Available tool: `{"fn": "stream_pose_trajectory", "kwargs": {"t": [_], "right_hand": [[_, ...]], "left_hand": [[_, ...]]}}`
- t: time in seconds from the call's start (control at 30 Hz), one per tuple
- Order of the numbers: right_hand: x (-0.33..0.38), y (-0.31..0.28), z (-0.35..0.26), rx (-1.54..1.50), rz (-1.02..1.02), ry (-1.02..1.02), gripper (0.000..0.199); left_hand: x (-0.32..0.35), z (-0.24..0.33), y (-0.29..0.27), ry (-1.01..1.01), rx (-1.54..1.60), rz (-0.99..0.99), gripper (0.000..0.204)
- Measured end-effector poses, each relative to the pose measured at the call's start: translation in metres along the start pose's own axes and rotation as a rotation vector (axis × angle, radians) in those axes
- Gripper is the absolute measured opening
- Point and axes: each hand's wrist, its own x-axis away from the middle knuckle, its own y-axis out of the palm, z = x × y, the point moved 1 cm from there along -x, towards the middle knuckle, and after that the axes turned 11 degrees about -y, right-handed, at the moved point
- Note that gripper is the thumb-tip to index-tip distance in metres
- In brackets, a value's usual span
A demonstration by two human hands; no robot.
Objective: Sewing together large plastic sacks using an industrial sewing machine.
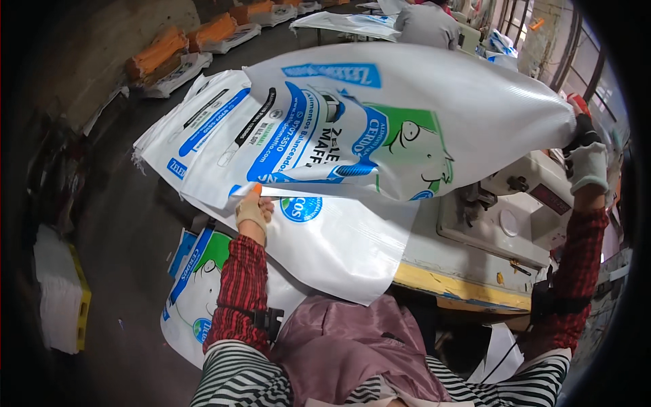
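A large white woven sack [488, 88], printed in blue and green with a cartoon animal, spans the space in front of me. At its near left edge, the thumb and fingers of my left hand [254, 211] are closed on the sack; an orange cover shows on one fingertip. My right hand [586, 163], in a dark and pale glove, grips the sack's right end, raised above the sewing machine [508, 210]. Beneath lies another white sack [352, 254], draping over the table's front edge toward my lap. More flat sacks [196, 129] are stacked to the left.
The worktable [461, 288] has a worn yellow front edge. Another printed sack [196, 298] hangs low at left. A white stack with a yellow side [61, 292] stands on the floor. Orange and white bundles [159, 54] line the far wall. A person in grey [427, 26] sits beyond.
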Motion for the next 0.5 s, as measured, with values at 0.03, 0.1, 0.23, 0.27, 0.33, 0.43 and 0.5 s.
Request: {"fn": "stream_pose_trajectory", "kwargs": {"t": [0.03,0.1,0.23,0.27,0.33,0.43,0.5], "right_hand": [[-0.005,0.005,0.045,-0.005,-0.004,0.034,0.024],[-0.014,0.006,0.086,0.030,-0.004,0.100,0.027],[-0.034,0.041,0.026,-0.612,0.237,0.281,0.017],[-0.032,0.037,0.007,-0.777,0.331,0.356,0.013],[-0.030,0.059,-0.033,-1.029,0.397,0.429,0.011],[-0.021,0.116,-0.101,-1.500,-0.190,0.406,0.024],[-0.006,0.179,-0.128,-1.334,-0.276,0.507,0.023]], "left_hand": [[-0.014,0.006,-0.018,0.119,0.068,0.006,0.028],[-0.035,0.028,-0.052,0.276,0.180,-0.013,0.018],[-0.031,0.127,-0.189,0.486,0.543,-0.169,0.011],[0.003,0.156,-0.191,0.495,0.597,-0.128,0.011],[0.056,0.251,-0.307,0.729,0.449,-0.100,0.012],[0.214,0.349,-0.445,1.099,0.496,-0.034,0.031],[0.257,0.303,-0.358,1.017,0.455,-0.095,0.039]]}}
